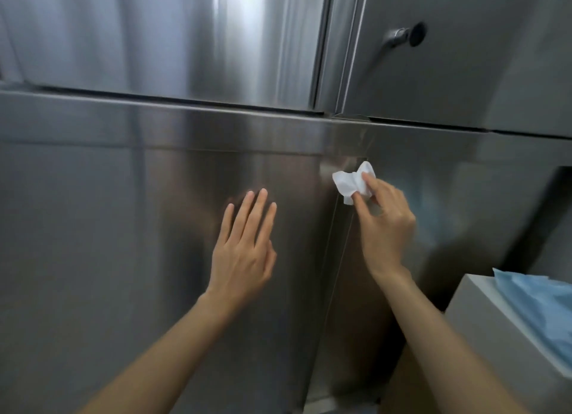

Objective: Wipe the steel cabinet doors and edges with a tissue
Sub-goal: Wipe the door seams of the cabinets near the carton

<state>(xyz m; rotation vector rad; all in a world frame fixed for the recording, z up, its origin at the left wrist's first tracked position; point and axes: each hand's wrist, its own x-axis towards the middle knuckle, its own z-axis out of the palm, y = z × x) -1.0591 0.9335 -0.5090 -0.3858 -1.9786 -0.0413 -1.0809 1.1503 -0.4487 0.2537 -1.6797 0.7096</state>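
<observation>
From the head view, two bare hands work against a steel cabinet. The left hand (244, 243) lies flat on the lower left door (123, 259), its fingers straight and close together, pointing toward 12 o'clock, holding nothing. The right hand (382, 225) pinches a crumpled white tissue (353, 181) between thumb and fingertips and presses it against the steel at the top of the vertical seam (335, 243) that parts the lower left door from the panel to its right. The tissue sits at about 1 o'clock from the left hand, well apart from it, and just below the horizontal band (185, 125) that runs across the cabinet. Part of the tissue sticks out past the fingers toward 10 o'clock, and another fold rises toward 12 o'clock. Above the band stand two upper doors: the left one (154, 36) is bright with reflected light, the right one (464, 82) is duller and carries a dark round knob (416, 34) on a short metal stem, at about 1 o'clock from the tissue and far from it. At 4 o'clock from the right hand, near the frame edge, a white box (483, 330) holds crumpled blue sheets (538, 305). Both forearms reach up from the bottom of the frame.
</observation>
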